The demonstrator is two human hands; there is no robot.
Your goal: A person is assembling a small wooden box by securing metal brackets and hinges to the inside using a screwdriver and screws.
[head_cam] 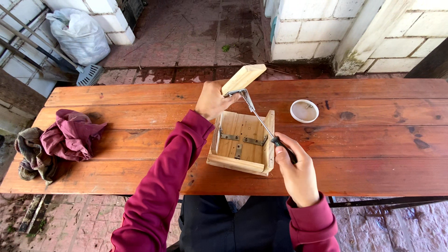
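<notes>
Dark trousers (233,224) fill the bottom edge, with maroon sleeves running up from them to both hands. Right hand (298,175), nearest, is wrapped tight around the black handle of a screwdriver (261,122); its long metal shaft slants up and left over an open wooden box (242,142). Shaft tip meets a small metal bracket (235,93) at the lower end of a loose wooden block (243,78). Left hand (212,100) is closed on that block and bracket, holding them just above the box's far left corner, block tilted up to the right. Box sits on the red-brown plank table (373,154), near the front edge, between the two arms; flat metal plates (240,140) are fixed to its inner floor. Near wall of the box stands between the camera and part of that floor. Small round white lid (304,110) lies on the table to the right, apart from the box. Crumpled maroon cloth (70,135) lies on a grey-brown rag (30,156) at the table's left end, well apart. Beyond the table: wet brick paving, white block walls, a white plastic sack (79,35), a broom head (90,74).
</notes>
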